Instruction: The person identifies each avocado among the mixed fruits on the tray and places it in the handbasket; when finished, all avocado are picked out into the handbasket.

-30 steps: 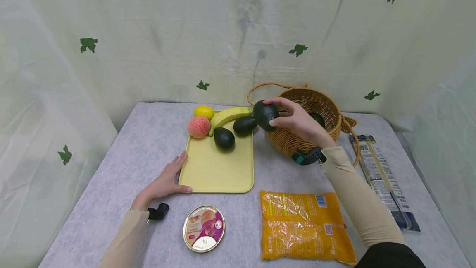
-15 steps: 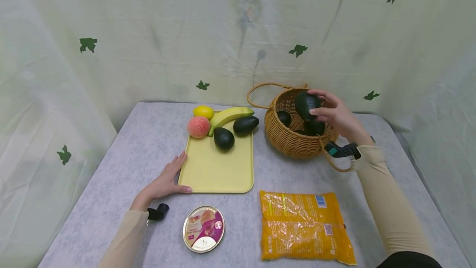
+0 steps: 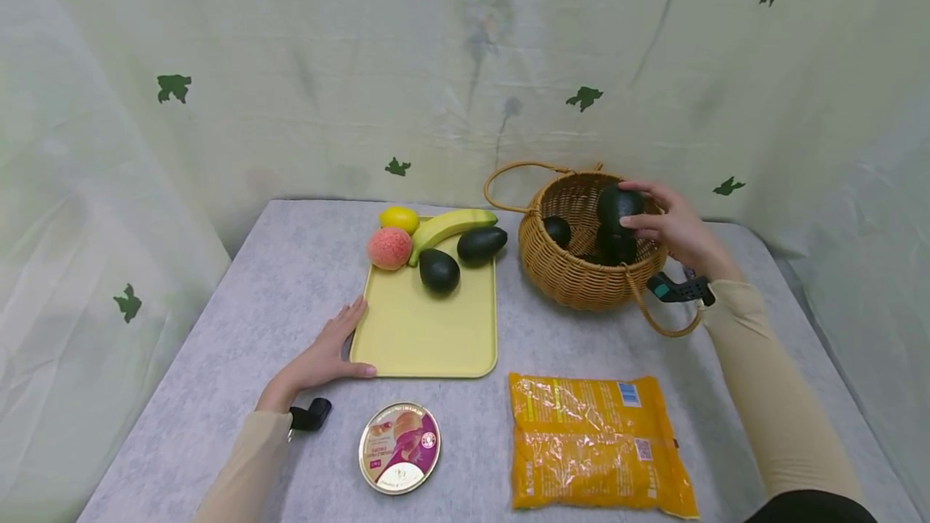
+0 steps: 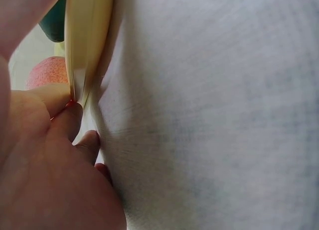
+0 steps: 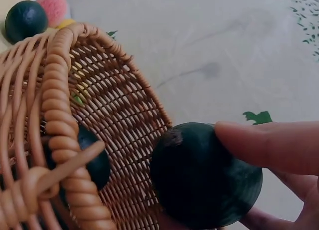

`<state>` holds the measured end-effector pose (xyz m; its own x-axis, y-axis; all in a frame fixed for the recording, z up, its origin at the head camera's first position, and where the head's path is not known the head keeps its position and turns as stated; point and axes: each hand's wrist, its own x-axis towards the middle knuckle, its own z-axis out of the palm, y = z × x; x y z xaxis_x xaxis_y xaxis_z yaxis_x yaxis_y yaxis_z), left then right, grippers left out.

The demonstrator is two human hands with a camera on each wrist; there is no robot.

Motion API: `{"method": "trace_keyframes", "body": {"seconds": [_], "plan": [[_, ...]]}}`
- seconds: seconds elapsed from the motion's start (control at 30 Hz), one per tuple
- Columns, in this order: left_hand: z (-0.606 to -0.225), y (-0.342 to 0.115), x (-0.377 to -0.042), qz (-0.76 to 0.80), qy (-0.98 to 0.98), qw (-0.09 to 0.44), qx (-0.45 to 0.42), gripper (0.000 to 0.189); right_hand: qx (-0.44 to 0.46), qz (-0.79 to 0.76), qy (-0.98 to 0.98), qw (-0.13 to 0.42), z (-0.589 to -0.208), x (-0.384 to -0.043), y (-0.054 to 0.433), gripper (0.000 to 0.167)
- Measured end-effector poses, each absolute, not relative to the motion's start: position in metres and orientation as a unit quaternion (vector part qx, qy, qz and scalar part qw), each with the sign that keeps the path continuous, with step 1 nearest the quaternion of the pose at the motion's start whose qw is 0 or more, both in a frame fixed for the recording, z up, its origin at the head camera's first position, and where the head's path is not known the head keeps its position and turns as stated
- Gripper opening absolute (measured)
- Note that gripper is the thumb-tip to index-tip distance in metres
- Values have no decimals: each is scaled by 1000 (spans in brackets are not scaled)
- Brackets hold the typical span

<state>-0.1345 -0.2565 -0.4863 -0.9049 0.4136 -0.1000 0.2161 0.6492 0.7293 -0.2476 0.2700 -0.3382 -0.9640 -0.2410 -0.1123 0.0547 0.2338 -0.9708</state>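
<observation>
My right hand (image 3: 681, 231) holds a dark green avocado (image 3: 616, 202) at the right side of the wicker basket's (image 3: 563, 281) mouth. In the right wrist view, thumb and fingers grip this avocado (image 5: 202, 177) beside the woven wall (image 5: 122, 105). Other dark avocados, one of them (image 3: 557, 230) at the left, lie inside the basket. My left hand (image 3: 320, 360) rests with spread fingers against the left edge of a yellow tray (image 3: 421, 345); the left wrist view shows fingertips touching its rim (image 4: 89, 46). On the tray are two avocados (image 3: 439, 271) and a banana (image 3: 450, 223).
A pink peach-like fruit (image 3: 389, 248) and a lemon (image 3: 399, 219) sit at the tray's far left corner. Nearer stand a round tin (image 3: 400, 449) and an orange packet (image 3: 599, 442). The basket's handle (image 3: 664, 329) hangs out toward the front right.
My right hand has carried the avocado from beside the tray rightward over the basket, then slightly farther right and lower. My left hand stays at the tray.
</observation>
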Motion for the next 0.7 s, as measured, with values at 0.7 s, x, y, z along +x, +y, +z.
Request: {"method": "trace_keyframes", "body": {"seconds": [0.7], "plan": [[-487,-257,-135,377,900,129,178,112,-104,-464,858,195,-339,-298,249,54]]}}
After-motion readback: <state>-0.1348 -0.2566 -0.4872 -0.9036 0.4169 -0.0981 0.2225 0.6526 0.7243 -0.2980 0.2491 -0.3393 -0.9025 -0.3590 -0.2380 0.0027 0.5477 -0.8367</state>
